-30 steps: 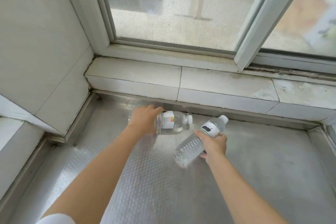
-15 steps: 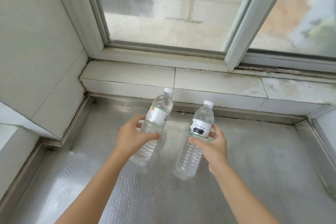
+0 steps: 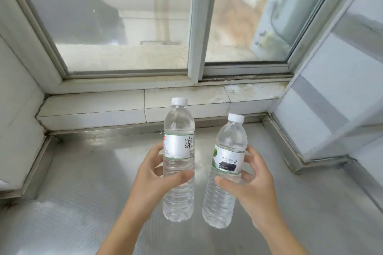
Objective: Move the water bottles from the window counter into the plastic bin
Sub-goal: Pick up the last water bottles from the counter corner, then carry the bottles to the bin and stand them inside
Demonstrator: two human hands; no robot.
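Head view: left hand (image 3: 154, 180) is gripping the taller bottle (image 3: 178, 159), right hand (image 3: 251, 184) the shorter bottle (image 3: 227, 174), apparently above the table (image 3: 83, 182). Bin unseen; loose fingertip grips are risking slips.

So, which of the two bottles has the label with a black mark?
The bottle in the right hand, the shorter bottle: black smudge, green spot. The left hand holds the taller bottle, its label bearing large characters.

Your counter (image 3: 87, 182): embossed stainless-steel sheet, glare-streaked, with a raised metal lip along its back and side edges. White tiled ledge (image 3: 93, 107) behind it, under the window frame. No item visibly rests on the steel.
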